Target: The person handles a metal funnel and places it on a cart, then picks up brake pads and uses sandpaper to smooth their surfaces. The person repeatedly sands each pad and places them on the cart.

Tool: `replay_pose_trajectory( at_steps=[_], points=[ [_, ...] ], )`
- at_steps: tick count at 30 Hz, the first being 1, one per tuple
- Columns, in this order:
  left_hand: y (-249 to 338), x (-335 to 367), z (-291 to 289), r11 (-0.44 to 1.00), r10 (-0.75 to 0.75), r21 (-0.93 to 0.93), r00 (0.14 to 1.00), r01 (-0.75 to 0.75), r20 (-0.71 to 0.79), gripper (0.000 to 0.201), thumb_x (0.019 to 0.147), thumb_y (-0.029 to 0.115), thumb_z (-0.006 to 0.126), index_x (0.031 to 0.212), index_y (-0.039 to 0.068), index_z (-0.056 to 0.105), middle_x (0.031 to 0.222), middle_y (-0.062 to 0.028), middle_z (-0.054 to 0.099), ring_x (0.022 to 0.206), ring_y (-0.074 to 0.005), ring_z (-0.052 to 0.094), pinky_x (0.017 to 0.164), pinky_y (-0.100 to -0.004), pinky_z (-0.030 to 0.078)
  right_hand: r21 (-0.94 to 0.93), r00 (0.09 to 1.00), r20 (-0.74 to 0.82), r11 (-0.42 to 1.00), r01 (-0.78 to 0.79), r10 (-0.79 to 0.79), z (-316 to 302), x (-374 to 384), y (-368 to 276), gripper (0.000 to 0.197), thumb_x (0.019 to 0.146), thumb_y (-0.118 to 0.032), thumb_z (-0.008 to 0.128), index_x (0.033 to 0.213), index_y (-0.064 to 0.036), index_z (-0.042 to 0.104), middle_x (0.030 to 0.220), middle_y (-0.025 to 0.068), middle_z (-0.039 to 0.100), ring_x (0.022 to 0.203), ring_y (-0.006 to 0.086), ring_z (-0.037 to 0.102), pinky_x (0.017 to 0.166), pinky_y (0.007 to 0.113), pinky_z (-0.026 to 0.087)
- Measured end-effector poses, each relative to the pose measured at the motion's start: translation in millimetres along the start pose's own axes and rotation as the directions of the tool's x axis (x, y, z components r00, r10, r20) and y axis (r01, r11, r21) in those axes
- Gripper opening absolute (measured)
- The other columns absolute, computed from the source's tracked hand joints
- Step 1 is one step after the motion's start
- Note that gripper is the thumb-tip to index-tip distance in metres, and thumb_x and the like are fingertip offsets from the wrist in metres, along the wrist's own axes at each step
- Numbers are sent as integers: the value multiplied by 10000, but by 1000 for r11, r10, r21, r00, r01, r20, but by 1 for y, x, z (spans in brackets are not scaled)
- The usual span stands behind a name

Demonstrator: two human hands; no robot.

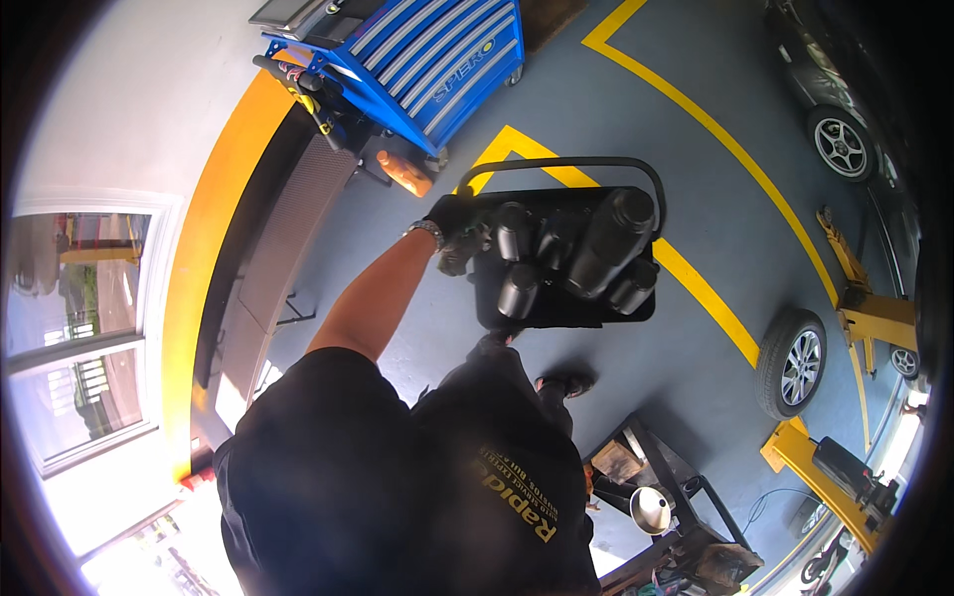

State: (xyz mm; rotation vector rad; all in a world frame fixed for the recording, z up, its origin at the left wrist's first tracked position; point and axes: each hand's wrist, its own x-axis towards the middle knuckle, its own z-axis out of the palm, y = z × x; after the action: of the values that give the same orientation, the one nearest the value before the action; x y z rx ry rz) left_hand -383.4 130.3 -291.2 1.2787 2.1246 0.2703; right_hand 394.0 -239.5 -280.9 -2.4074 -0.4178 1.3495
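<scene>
My left hand (450,215), in a dark glove with a bracelet at the wrist, is closed at the left end of a black tray cart (492,310). A crumpled grey-green rag (463,249) hangs from it beside the cart's edge; the fingers are partly lost in shadow. Inside the tray stand a large black bottle-like cylinder (613,243) and several smaller dark canisters (519,290). A curved black handle (566,162) arches along the cart's far side. My right hand is out of sight.
Far left stands a blue tool cabinet (427,70), with an orange bottle (403,173) on the floor near it. To the right are a loose wheel (792,364), a yellow lift arm (879,323) and a dark car (845,60). A metal stand (686,497) with a funnel (651,510) is nearer.
</scene>
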Motion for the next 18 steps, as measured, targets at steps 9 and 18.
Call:
replay_pose_trajectory(
  at_steps=[9, 18],
  points=[
    [-313, -131, -99, 891, -242, 329, 941, 311, -235, 495, 942, 250, 674, 1334, 11, 489, 944, -297, 740, 933, -515, 724, 734, -589, 577, -120, 992, -121, 993, 8, -23, -41, 10, -56, 282, 1039, -306, 633, 1238, -106, 649, 985, 42, 630, 759, 184, 606, 678, 336, 492],
    [-383, -93, -176, 846, -233, 415, 931, 336, -281, 425, 1007, 284, 653, 1320, 4, 586, 1010, -247, 737, 922, -434, 738, 759, -534, 592, -688, 870, -2, 633, 356, -492, 16, -28, -136, 325, 1093, -269, 527, 1305, -88, 694, 1122, 195, 742, 1052, 313, 727, 922, 414, 565]
  ],
)
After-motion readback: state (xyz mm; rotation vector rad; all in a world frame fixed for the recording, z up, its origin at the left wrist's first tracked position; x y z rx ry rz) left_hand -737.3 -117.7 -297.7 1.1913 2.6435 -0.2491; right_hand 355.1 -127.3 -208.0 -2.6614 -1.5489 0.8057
